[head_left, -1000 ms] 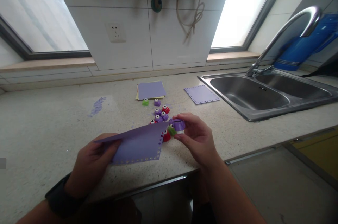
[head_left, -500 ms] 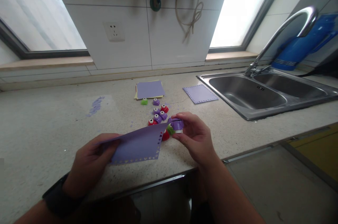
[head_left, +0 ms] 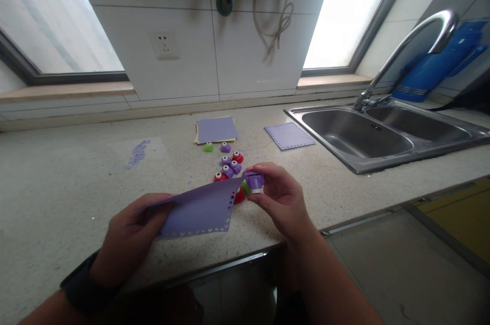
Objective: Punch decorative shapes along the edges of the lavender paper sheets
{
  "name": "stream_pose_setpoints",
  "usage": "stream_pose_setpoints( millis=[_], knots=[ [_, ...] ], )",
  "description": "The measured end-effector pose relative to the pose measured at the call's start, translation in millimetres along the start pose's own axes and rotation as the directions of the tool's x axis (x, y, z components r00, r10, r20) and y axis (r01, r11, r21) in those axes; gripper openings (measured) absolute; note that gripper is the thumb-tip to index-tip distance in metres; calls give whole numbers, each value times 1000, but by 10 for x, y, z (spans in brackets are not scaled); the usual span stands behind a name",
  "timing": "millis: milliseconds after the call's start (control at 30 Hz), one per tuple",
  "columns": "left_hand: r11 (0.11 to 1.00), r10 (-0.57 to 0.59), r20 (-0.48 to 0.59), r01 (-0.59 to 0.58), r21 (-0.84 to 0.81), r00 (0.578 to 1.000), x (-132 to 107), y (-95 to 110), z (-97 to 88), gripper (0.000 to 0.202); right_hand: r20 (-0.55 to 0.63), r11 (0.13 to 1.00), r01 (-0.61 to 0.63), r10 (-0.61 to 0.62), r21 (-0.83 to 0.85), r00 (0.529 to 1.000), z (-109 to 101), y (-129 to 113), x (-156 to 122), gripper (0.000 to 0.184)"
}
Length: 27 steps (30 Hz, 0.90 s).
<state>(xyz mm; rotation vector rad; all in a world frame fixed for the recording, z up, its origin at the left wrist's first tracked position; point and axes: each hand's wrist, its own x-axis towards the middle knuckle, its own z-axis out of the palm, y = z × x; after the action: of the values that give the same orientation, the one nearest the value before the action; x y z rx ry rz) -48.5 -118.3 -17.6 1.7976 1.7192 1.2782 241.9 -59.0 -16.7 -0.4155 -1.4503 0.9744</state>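
My left hand [head_left: 130, 233] pinches the left corner of a purple paper sheet [head_left: 199, 209] held above the counter; small holes run along the sheet's lower and right edges. My right hand [head_left: 281, 197] grips a small purple craft punch [head_left: 254, 181] whose slot sits over the sheet's upper right corner. Just behind the sheet, several small red, purple and green punches [head_left: 229, 167] lie on the countertop [head_left: 76, 182].
A stack of purple and yellow paper [head_left: 216, 129] and a purple sheet with punched edges [head_left: 290, 135] lie farther back. A steel double sink [head_left: 367, 136] with a tall tap [head_left: 406, 44] is at right. Purple paper scraps [head_left: 136, 154] lie at left. The counter's front edge is close below my hands.
The punch and paper have shifted very slightly left and down together; otherwise my hands hold the same grip.
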Motion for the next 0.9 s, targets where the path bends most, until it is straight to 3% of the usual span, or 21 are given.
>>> stream_pose_setpoints(
  millis=[467,900],
  knots=[
    [999,-44,29,44,-6,999,8,12,14,18,-9,996,-79,79,37,997,11,41,-22,55],
    [999,-49,15,49,-16,999,-8,-1,17,20,31,990,-139,138,22,990,7,29,-7,45]
  ],
)
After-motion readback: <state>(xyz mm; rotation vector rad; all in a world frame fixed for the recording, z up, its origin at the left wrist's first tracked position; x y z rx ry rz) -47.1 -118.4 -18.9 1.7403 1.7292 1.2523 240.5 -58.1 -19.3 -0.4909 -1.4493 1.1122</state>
